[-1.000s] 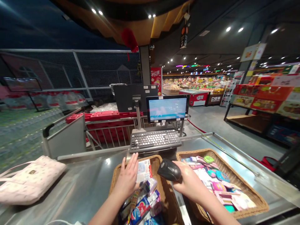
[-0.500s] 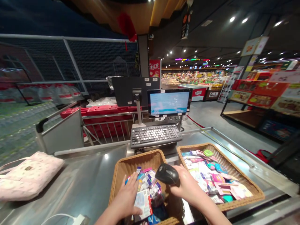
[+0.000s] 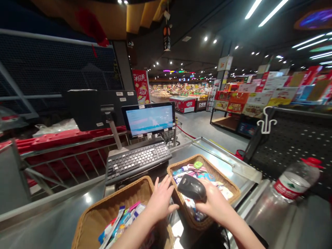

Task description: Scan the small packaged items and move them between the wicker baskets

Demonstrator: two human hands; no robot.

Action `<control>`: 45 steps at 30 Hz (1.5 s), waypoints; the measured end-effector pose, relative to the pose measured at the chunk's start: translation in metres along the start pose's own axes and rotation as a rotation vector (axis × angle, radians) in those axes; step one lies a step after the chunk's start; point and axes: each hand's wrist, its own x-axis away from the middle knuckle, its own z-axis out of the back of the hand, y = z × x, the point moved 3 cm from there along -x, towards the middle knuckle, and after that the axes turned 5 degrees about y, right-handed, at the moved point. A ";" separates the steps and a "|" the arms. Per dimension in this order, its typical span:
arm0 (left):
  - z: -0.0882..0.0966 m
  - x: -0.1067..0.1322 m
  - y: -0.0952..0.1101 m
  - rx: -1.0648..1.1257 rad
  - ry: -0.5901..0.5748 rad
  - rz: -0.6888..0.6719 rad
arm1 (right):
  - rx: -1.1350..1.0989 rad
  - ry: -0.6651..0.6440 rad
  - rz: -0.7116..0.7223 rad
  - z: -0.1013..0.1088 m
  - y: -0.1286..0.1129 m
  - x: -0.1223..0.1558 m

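My right hand [image 3: 214, 202] is wrapped round a black handheld barcode scanner [image 3: 192, 187], held over the right wicker basket [image 3: 174, 170]. Small packaged goods [image 3: 198, 174] fill that basket, partly hidden by the scanner and hand. My left hand [image 3: 161, 199] reaches over the near right edge of the left wicker basket [image 3: 90, 214], fingers spread and nothing in them. Its fingertips come close to the right basket's left rim; whether they touch it is unclear. More small packs [image 3: 121, 223] lie in the left basket, partly behind my left forearm.
Behind the baskets stand a black keyboard [image 3: 138, 160] and a lit monitor [image 3: 150, 118] on the metal counter [image 3: 88, 199]. A large water bottle with a red cap [image 3: 295, 181] is at the right, near a black perforated panel [image 3: 298, 138]. A dark cable hangs below my right hand.
The view has turned to the right. My left hand has left the packs in the left basket and moved toward the right basket. The scanner, still in my right hand, is now over the right basket.
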 end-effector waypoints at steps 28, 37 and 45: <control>-0.047 -0.131 0.024 0.067 -0.186 -0.268 | 0.000 0.083 -0.026 0.076 0.081 -0.021; 0.030 -0.098 0.006 0.075 0.176 0.004 | 0.027 0.145 -0.010 0.076 0.081 -0.035; 0.082 -0.079 -0.011 0.054 0.444 0.109 | 0.075 0.222 0.060 0.078 0.066 -0.051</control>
